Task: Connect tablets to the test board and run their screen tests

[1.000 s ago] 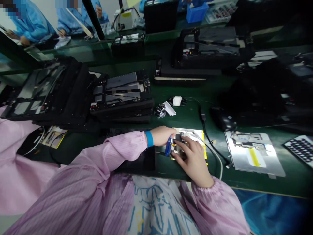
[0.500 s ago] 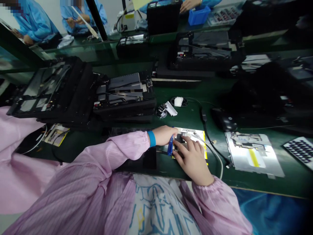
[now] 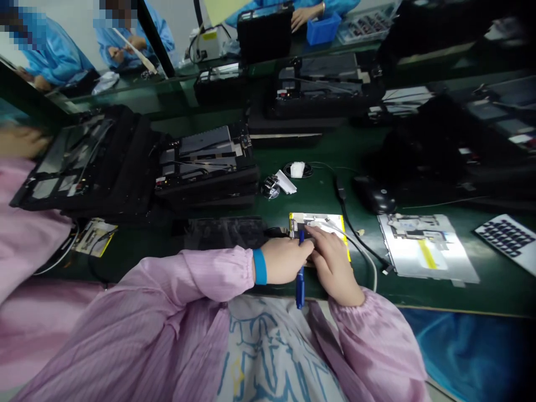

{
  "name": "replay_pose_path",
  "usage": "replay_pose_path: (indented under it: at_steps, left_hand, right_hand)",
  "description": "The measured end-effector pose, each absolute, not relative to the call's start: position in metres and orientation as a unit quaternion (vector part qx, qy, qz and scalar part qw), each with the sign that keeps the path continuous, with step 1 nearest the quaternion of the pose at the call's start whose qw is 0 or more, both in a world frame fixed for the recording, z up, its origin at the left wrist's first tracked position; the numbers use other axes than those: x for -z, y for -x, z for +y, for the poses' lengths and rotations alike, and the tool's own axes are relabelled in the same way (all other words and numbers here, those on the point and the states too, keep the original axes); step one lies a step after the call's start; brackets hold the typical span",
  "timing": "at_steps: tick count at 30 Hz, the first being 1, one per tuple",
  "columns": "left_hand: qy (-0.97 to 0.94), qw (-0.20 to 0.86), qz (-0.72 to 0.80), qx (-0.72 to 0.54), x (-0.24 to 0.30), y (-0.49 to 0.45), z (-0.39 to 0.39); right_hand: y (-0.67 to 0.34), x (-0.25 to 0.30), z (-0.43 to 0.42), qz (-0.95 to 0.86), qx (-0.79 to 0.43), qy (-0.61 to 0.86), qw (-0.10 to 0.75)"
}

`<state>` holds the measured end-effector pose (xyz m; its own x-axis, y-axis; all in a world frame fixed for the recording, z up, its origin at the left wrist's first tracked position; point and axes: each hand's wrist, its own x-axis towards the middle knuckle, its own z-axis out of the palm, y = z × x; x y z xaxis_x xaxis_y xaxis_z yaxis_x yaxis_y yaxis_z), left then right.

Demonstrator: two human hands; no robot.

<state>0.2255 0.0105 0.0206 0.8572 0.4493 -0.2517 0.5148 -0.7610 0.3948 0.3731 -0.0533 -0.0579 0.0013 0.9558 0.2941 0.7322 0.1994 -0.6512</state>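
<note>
My left hand (image 3: 287, 260), with a blue band on its wrist, is closed around a blue pen (image 3: 300, 290) that points down toward the table edge. Beside it, my right hand (image 3: 335, 271) lies over the lower part of a silvery panel with yellow edges (image 3: 324, 219) and small electronic parts. The right fingers are drawn together against the left fingertips; whatever they may pinch is hidden. A white cable (image 3: 365, 254) runs from the panel past my right hand.
Stacks of black device housings (image 3: 205, 167) stand behind on the left. To the right are a black mouse (image 3: 374, 194), a metal plate with a circuit board (image 3: 429, 251) and a patterned white sheet (image 3: 508, 240). A neighbour's pink sleeve (image 3: 29, 223) reaches in at left.
My left hand has come down toward me with the pen, which now hangs lower. The right fingers, spread on the panel before, have drawn together near the left hand. The view has shifted slightly.
</note>
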Motion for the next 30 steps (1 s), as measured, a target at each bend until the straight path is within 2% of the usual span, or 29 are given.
replay_pose_path:
  at_steps: [3, 6, 14, 24, 30]
  left_hand:
    - [-0.905, 0.335, 0.26, 0.028, -0.019, -0.223, 0.02]
    - [-0.872, 0.379, 0.309, -0.024, -0.026, -0.215, 0.031]
    - [-0.835, 0.341, 0.42, -0.104, -0.018, -0.196, 0.036]
    - [-0.824, 0.38, 0.397, -0.14, -0.002, -0.205, 0.039]
    - [-0.836, 0.379, 0.379, -0.12, 0.001, -0.208, 0.04]
  right_hand:
    - [-0.373, 0.056, -0.053, -0.685, -0.165, 0.61, 0.363]
    - [-0.374, 0.055, -0.053, -0.681, -0.176, 0.608, 0.369]
    - [-0.373, 0.054, -0.052, -0.687, -0.149, 0.619, 0.349]
    - [-0.372, 0.056, -0.053, -0.687, -0.137, 0.618, 0.356]
    - [-0.372, 0.058, -0.053, -0.681, -0.138, 0.617, 0.369]
